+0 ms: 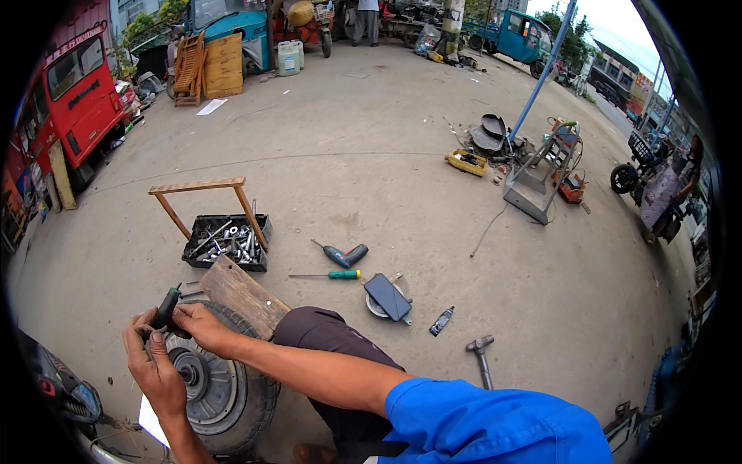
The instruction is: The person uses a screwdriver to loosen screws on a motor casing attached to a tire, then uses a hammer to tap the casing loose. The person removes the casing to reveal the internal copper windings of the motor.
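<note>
Both of my hands are closed around a dark green-black tool (pixel 165 308) with a short thin tip pointing up; its exact kind is unclear. My left hand (pixel 160 371) grips it from the left and below, while the fingers of my right hand (pixel 202 325) pinch it from the right. Beneath my hands stands a wheel with a grey metal hub (pixel 220 406) and a black tyre (pixel 261 394), partly covered by my right forearm. Beside the tyre, next to my knee, a worn wooden board (pixel 241 295) lies at a slant.
Ahead sits a black toolbox (pixel 224 265) with a wooden handle, full of sockets and wrenches. On the concrete lie a cordless screwdriver (pixel 346 255), a green-handled screwdriver (pixel 344 274), a phone (pixel 388 297) on a round metal part, a small tube (pixel 442 321) and a hammer (pixel 481 356).
</note>
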